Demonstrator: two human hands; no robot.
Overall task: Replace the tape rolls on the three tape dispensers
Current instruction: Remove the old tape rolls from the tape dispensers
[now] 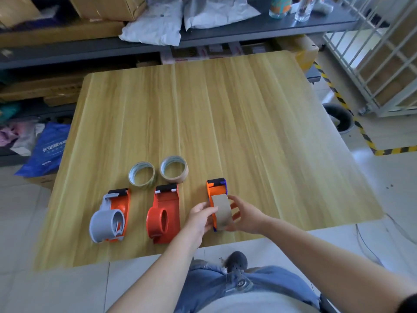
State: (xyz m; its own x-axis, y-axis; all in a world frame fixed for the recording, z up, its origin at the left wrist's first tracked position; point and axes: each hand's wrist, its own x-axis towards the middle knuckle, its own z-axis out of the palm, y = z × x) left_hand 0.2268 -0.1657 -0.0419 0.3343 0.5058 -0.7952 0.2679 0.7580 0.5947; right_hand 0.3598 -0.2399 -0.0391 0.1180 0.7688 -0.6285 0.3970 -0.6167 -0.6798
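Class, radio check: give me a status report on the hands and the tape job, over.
Both hands, left and right, grip brown roll at right dispenser. Two spare rolls behind. Other two dispensers bare. Nothing blocking.

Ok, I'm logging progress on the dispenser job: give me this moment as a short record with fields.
surface: wooden table
left dispenser: orange and grey, no roll on it
middle dispenser: red, no roll on it
right dispenser: orange and blue, brown roll at its hub
left hand: grips the brown roll's left side
right hand: grips its right side
spare rolls: clear one and tan one, flat behind the dispensers
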